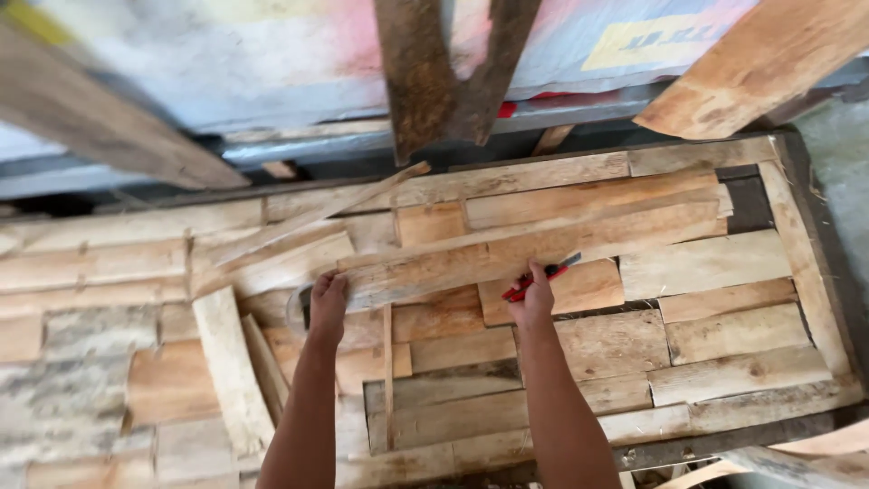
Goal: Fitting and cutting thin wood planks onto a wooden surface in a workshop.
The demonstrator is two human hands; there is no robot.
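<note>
Right hand (532, 301): closed around a red pencil (536, 278), fist resting on the lower edge of the long plank (534, 246).
Pencil: red with a dark end, lying slantwise; the dark end points up and to the right, clear of the fingers and over the plank's face.
Left hand (328, 303): fingers curled over the near left end of the same plank, pressing on it (nothing else in its grasp that can be seen).
Plank: a pale, rough board lying at a slight diagonal on top of the other boards, its left end under the left hand, its right end reaching up toward the dark block (749, 201); it spans the space between both hands and runs beyond the right one.
Slat (387, 373): a thin upright strip just below and between the two forearms.
Loose board (233, 369): a short pale piece, tilted, to the left of the left forearm.
Panel (724, 312): a bed of many short boards laid side by side, bounded on the right by a long edge strip.
Beams (448, 68): two dark weathered timbers crossing at the top (well apart from both hands).
</note>
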